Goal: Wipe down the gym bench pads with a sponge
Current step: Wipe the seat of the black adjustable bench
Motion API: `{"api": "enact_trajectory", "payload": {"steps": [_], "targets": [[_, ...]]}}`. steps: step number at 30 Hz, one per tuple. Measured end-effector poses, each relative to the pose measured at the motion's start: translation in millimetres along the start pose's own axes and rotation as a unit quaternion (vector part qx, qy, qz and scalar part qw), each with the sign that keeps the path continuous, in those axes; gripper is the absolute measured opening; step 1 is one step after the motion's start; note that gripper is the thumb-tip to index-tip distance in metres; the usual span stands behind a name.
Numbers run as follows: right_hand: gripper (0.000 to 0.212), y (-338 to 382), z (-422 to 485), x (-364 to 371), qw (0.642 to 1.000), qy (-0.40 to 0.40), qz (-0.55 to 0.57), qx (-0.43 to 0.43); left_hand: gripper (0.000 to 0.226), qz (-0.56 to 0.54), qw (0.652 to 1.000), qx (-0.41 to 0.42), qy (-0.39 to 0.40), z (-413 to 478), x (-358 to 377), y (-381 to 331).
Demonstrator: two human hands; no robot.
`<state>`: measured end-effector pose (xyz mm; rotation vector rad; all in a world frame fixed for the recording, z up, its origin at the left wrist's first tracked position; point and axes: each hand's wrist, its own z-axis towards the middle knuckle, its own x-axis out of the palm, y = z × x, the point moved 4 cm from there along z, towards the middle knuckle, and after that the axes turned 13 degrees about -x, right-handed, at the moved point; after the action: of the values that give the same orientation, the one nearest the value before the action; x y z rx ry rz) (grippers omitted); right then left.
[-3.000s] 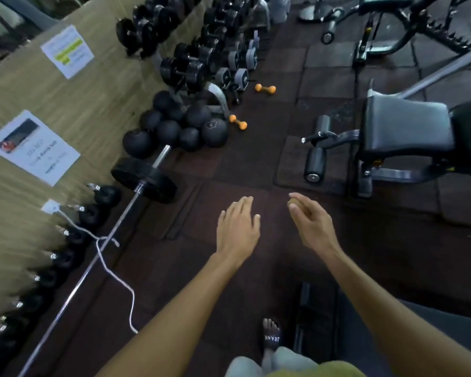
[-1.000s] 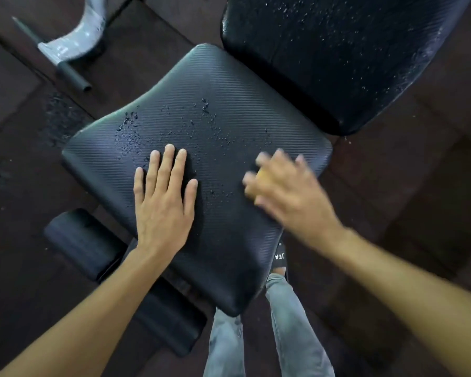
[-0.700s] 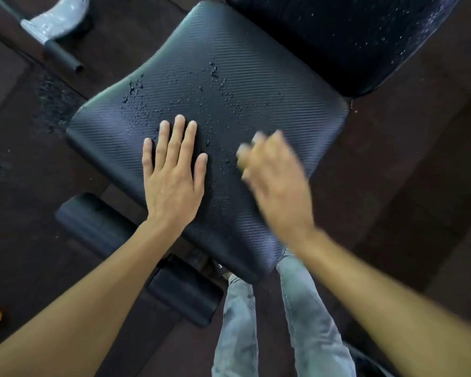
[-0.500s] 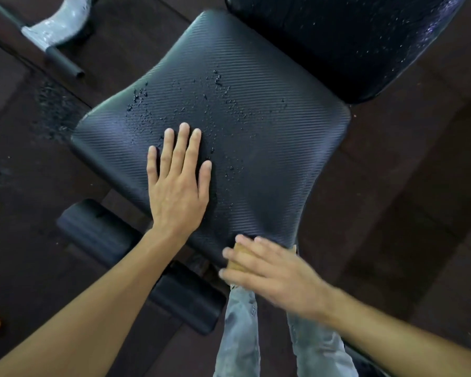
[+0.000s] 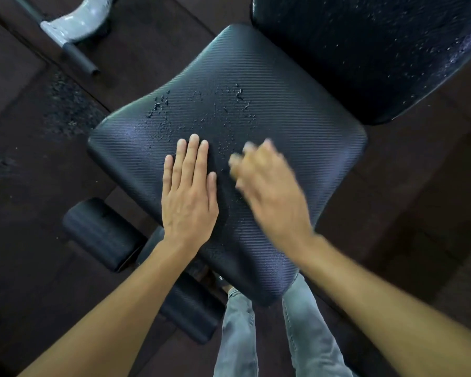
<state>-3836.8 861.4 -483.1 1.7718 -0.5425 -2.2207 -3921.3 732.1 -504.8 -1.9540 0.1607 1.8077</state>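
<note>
The seat pad (image 5: 297,126) of the bench lies below us, black and ribbed, beaded with water droplets (image 5: 201,110) across its far half. We press our left hand (image 5: 189,197) flat on the pad, fingers straight and together, holding nothing. Our right hand (image 5: 269,186), blurred in motion just beside it, is curled over something yellowish at the fingertips, seemingly the sponge (image 5: 235,165), though the blur leaves us unable to tell how firm the grip is. Half a second earlier this hand sat at the pad's near edge; it is now farther up, near the middle. The back pad (image 5: 365,50), speckled with droplets, adjoins the seat pad's far right corner; a foam roller (image 5: 101,235) sits off its near left.
</note>
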Motion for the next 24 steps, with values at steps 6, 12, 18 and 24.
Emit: {"api": "enact_trajectory", "payload": {"steps": [6,12,18,24], "targets": [[0.040,-63,18,-17,0.992,0.071,-0.011,-0.107,0.049,0.005,1.000,-0.003,-0.001,0,-1,-1],[0.044,-110,107,-17,0.978,-0.059,0.002,0.201,0.049,0.006,1.000,-0.010,-0.001,1,-1,-1],[0.045,-11,64,9,0.992,0.063,0.109,0.020,0.044,-0.071,0.996,-0.049,0.001,5,-10,-6],[0.046,-71,61,-27,0.971,-0.055,0.125,0.195,0.044,-0.113,0.989,-0.099,-0.014,23,-27,-57]]}}
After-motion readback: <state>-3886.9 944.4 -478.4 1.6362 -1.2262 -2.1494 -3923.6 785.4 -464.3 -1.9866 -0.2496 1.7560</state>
